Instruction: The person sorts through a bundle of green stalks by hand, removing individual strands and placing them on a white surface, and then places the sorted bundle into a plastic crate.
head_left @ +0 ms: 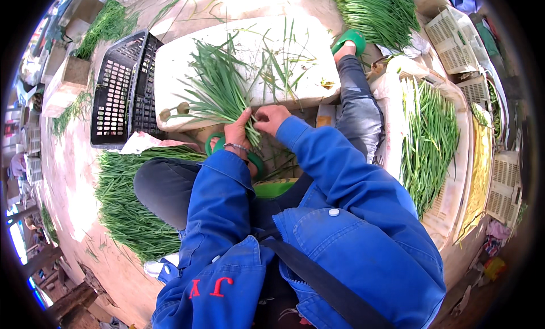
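Note:
My left hand [238,131] is wrapped round the lower stems of a bunch of chives [218,84], whose long green leaves fan away over a white worktop [309,39]. Close beside it, my right hand [272,119] has its fingers curled in a pinch against the stem ends. What lies between those fingertips is hidden. The cut ends of the bunch poke out below my left hand, over the near edge of the worktop. Loose leaves [284,67] and bits of dirt are scattered on the worktop's right half.
A big heap of chives [136,209] lies on the ground at my left. To my right stands a pale crate [443,215] filled with more chives [428,141]. Black plastic crates [113,96] sit left of the worktop. Another heap [377,13] lies beyond my green sandal [353,36].

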`<state>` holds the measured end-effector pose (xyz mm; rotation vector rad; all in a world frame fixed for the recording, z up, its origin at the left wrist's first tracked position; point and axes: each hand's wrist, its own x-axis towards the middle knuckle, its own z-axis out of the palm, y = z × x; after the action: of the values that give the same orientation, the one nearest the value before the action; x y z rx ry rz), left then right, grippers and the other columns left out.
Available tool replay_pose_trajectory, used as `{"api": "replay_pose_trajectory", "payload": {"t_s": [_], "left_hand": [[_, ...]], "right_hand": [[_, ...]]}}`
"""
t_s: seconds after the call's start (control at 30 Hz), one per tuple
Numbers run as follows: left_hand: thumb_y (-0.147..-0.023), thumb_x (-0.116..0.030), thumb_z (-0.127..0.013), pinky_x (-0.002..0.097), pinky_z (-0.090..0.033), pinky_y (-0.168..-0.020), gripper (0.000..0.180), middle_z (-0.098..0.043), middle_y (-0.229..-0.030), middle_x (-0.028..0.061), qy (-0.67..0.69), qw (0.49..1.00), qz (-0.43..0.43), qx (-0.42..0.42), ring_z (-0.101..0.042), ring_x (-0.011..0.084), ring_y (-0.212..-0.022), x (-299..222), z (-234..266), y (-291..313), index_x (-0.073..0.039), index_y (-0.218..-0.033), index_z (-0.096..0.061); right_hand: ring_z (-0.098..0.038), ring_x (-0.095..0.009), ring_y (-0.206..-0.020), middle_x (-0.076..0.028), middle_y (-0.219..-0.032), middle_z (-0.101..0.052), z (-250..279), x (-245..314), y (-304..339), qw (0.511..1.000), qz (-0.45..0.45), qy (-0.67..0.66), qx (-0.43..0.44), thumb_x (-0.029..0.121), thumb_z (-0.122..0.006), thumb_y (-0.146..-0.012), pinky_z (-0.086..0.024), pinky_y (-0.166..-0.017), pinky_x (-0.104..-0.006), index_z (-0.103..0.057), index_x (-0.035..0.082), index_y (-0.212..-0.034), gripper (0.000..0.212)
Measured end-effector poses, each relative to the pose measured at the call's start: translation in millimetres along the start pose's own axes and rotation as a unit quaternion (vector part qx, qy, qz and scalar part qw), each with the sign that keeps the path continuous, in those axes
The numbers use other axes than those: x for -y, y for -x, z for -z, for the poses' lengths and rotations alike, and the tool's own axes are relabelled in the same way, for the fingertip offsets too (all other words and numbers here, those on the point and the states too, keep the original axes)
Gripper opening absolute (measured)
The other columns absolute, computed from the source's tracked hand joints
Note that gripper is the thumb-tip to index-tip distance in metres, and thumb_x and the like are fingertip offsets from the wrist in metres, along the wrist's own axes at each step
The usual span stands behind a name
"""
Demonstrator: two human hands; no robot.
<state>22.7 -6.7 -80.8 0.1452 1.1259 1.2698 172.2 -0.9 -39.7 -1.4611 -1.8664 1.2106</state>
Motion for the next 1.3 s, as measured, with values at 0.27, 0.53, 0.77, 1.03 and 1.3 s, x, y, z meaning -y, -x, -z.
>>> {"api": "replay_pose_trajectory", "payload": {"t_s": [0.27, 0.53, 0.77, 1.03, 1.3], "left_hand": [[-0.085, -0.008, -0.064, 0.0279, -0.050, -0.057, 0.014, -0.061, -0.087, 0.0075, 0.128, 0.982, 0.083, 0.109, -0.057, 0.0167, -0.071, -33.0, 0.3, 11.9, -0.002, -0.096, -0.057], [-0.089, -0.013, -0.059, 0.0267, -0.048, -0.062, 0.027, -0.060, -0.095, 0.0064, 0.134, 0.973, 0.088, 0.168, -0.053, 0.0140, -0.072, -34.4, -2.1, 11.2, -0.002, -0.113, -0.053], [-0.088, -0.015, -0.061, 0.0357, -0.052, -0.074, 0.024, -0.064, -0.098, 0.0099, -0.004, 0.993, 0.042, 0.112, -0.061, 0.0229, -0.086, -5.6, 1.1, 3.3, -0.002, -0.108, -0.059], [-0.085, -0.010, -0.064, 0.0331, -0.056, -0.065, 0.017, -0.061, -0.089, 0.0086, 0.035, 0.995, 0.035, 0.090, -0.063, 0.0255, -0.086, -74.9, -22.0, 39.2, 0.000, -0.097, -0.057], [-0.084, -0.007, -0.064, 0.0319, -0.057, -0.069, 0.017, -0.064, -0.087, 0.0111, 0.002, 1.000, 0.030, -0.005, -0.064, 0.0215, -0.079, -52.8, -14.3, 25.6, 0.002, -0.098, -0.059]], "right_hand": [[-0.063, -0.034, -0.088, -0.016, -0.085, -0.067, 40.5, -53.1, -29.6, 0.930, -0.301, 0.156, -0.142, 0.042, -0.062, -0.078, -0.049, -0.081, -0.0429, -0.066, 0.006, -0.094, 0.040], [-0.062, -0.015, -0.060, -0.009, -0.074, -0.065, 34.6, -15.9, -20.6, 0.898, -0.225, -0.335, -0.176, 0.020, -0.067, -0.081, -0.049, -0.051, -0.0273, -0.062, -0.002, -0.090, 0.025], [-0.060, -0.013, -0.058, -0.009, -0.073, -0.066, 13.9, 23.7, 6.5, 0.992, -0.073, -0.093, 0.048, 0.026, -0.069, -0.078, -0.049, -0.053, -0.0270, -0.066, -0.001, -0.086, 0.029], [-0.064, -0.027, -0.075, -0.015, -0.085, -0.068, 95.9, -58.0, -119.4, 0.970, -0.117, 0.024, -0.212, 0.033, -0.068, -0.077, -0.050, -0.069, -0.0359, -0.067, 0.000, -0.096, 0.038], [-0.061, -0.034, -0.100, -0.020, -0.105, -0.064, 84.5, -55.0, -189.6, 0.942, -0.265, 0.152, -0.137, 0.028, -0.067, -0.072, -0.048, -0.087, -0.0387, -0.066, 0.002, -0.101, 0.038]]}}
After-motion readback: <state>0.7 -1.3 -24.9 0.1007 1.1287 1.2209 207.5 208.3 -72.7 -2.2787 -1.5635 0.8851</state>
